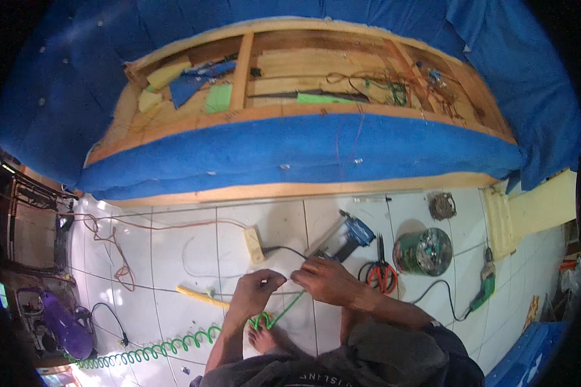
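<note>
My left hand (pixel 259 290) and my right hand (pixel 323 281) meet in front of me above the tiled floor, fingertips a short way apart. Both have their fingers pinched together. Whatever they hold, if anything, is too small to make out. Just beyond the right hand lies a blue staple gun (pixel 357 233). Scissors with red handles (pixel 386 276) rest to its right. A cream power strip (pixel 254 246) lies beyond the left hand. Farther off stands a blue upholstered sofa (pixel 290 155) with its wooden frame (pixel 243 71) exposed; thin pinkish threads hang over its blue fabric.
A green tin (pixel 403 253) stands right of the scissors, near a green drill (pixel 488 284). The coiled green air hose (pixel 168 349) runs left toward a purple machine (pixel 68 326). A yellow strip (pixel 201 297) and cords cross the floor. Foam and fabric scraps lie inside the frame.
</note>
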Demonstrator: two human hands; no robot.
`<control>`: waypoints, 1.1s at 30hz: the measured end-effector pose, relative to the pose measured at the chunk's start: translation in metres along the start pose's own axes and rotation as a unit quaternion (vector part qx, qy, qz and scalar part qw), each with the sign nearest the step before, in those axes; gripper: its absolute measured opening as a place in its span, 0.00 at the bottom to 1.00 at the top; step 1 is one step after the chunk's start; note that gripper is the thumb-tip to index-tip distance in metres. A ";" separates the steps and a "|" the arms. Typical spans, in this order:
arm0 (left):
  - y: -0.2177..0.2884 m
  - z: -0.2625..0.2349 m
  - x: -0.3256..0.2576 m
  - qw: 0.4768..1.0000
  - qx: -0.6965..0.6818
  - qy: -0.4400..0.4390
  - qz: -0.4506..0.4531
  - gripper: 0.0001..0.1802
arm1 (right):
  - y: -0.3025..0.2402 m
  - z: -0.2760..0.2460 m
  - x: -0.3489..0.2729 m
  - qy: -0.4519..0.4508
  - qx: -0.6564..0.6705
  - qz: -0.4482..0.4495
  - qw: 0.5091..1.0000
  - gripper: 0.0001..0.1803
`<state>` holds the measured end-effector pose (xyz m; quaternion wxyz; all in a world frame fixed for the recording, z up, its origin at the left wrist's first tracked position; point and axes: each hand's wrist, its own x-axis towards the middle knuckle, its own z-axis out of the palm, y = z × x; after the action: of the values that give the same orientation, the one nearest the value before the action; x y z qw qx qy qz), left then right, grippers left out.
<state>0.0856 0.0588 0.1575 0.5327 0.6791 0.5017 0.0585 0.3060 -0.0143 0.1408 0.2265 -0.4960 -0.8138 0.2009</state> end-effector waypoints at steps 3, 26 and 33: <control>-0.006 -0.003 0.002 0.999 -0.045 -0.005 -0.005 0.13 | 0.004 -0.002 -0.009 0.072 0.009 0.053 0.996 0.11; -0.056 -0.003 0.018 0.998 -0.039 0.047 -0.029 0.11 | 0.049 -0.184 -0.008 0.219 -0.353 0.305 0.857 0.20; -0.021 -0.015 0.006 0.825 -0.560 -0.070 -0.024 0.08 | -0.029 -0.059 0.014 0.135 0.118 0.105 0.978 0.13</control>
<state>0.0666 0.0719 0.1447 0.8563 0.2538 0.3600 0.2696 0.3131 -0.0083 0.2077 0.3689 -0.5716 -0.6894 0.2489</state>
